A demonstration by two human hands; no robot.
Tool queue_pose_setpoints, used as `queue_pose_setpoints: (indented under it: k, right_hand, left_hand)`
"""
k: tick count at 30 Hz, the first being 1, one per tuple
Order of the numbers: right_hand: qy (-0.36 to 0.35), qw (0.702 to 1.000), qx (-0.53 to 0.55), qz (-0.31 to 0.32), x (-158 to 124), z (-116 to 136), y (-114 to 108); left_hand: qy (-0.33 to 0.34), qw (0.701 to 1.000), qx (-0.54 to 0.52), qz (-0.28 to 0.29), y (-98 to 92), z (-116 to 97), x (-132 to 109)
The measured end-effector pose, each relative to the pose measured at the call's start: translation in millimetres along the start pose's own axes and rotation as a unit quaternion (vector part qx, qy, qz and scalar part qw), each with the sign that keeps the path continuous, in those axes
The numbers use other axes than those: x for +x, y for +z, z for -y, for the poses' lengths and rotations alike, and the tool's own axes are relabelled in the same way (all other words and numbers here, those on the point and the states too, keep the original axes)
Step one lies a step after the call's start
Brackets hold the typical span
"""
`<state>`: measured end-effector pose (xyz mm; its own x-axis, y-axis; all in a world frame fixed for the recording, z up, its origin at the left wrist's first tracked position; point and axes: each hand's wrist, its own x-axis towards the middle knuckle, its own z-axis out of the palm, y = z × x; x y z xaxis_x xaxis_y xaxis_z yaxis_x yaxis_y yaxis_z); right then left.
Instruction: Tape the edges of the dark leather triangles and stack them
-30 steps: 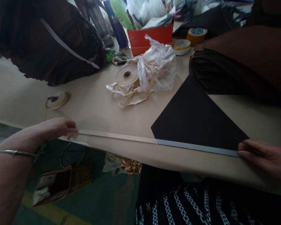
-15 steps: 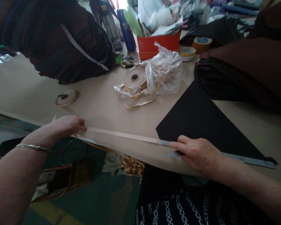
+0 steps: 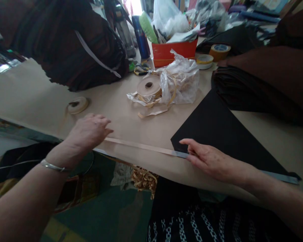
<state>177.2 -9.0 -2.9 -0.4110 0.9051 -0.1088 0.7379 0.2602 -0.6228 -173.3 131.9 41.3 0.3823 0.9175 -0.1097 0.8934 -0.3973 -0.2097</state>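
Note:
A long strip of tape lies along the near edge of the brown paper covering the table, and runs on over the lower edge of a black sheet. My left hand rests palm down on the strip's left end, fingers stretched out flat. My right hand presses flat on the strip at the black sheet's near corner, fingers extended. Neither hand grips anything.
A tape roll lies left. Another roll sits by a crumpled plastic bag. A red box, a blue can, two tape rolls, a dark bag and a dark sheet stack stand behind.
My left hand has gone from pinching the strip's end to lying flat on it, shifted right. My right hand slid left from the strip's far end to the sheet's corner.

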Motion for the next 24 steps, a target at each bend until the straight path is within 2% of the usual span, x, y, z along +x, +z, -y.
queue_pose_setpoints:
  k: [3, 6, 9, 13, 17, 24]
  right_hand:
    - [0.06, 0.99, 0.122, -0.049, 1, 3, -10]
    - [0.063, 0.986, 0.138, -0.073, 2, 7, -12]
    - [0.067, 0.983, 0.152, -0.078, 4, 10, -6]
    - [0.116, 0.969, 0.216, -0.038, 5, 10, 10]
    - [0.146, 0.968, 0.196, -0.057, 7, 8, 25]
    - [0.102, 0.989, 0.094, -0.05, 9, 16, 31]
  left_hand:
    - [0.111, 0.99, -0.084, -0.027, -3.8, -67, -6]
    - [0.191, 0.97, -0.149, -0.018, -0.3, -130, -12]
    - [0.208, 0.965, -0.162, -0.004, 4.0, -167, -14]
    - [0.19, 0.972, -0.139, 0.003, 2.9, -178, -9]
    - [0.189, 0.975, -0.115, 0.021, -2.4, -176, -3]
    - [0.191, 0.978, -0.085, 0.025, -1.4, -178, 0]
